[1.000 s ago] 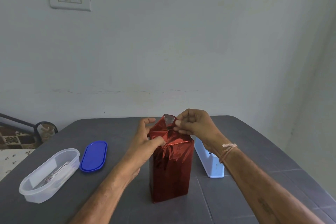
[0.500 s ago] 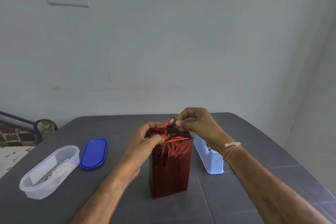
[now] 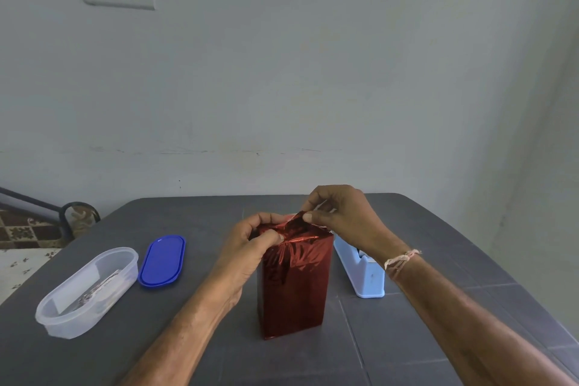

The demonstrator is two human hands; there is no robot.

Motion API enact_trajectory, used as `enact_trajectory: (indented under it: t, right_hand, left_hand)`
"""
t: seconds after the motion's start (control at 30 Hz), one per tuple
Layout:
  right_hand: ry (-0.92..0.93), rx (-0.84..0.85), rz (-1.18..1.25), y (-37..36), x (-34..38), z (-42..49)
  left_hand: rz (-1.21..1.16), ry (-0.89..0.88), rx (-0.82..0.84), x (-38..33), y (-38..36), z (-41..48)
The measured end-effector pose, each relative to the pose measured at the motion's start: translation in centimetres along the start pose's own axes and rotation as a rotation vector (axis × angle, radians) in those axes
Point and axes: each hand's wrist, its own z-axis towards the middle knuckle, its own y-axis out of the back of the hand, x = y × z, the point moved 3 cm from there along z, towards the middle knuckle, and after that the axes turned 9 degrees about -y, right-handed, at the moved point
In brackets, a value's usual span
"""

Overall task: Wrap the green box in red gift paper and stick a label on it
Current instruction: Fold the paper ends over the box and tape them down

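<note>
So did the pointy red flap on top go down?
Yes. The flap has folded lower, toward the box top, pinched by the right hand.

A tall box wrapped in red paper (image 3: 294, 285) stands upright on the surface (image 3: 194, 351). The left hand (image 3: 250, 247) and right hand (image 3: 341, 216) pinch the paper's folds at its top.

Soft even daylight, perhaps slight edge distortion
</note>
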Motion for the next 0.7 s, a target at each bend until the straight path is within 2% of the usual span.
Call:
enact_trajectory:
  t: [0.5,0.7]
  right_hand:
    - [0.16,-0.048,-0.16,-0.4,0.2,-0.9]
    - [0.182,-0.116,-0.231,-0.8,0.2,-1.5]
  left_hand:
    - [0.012,-0.013,-0.002,-0.2,0.0,-0.3]
    - [0.024,-0.021,-0.01,-0.2,-0.1,-0.4]
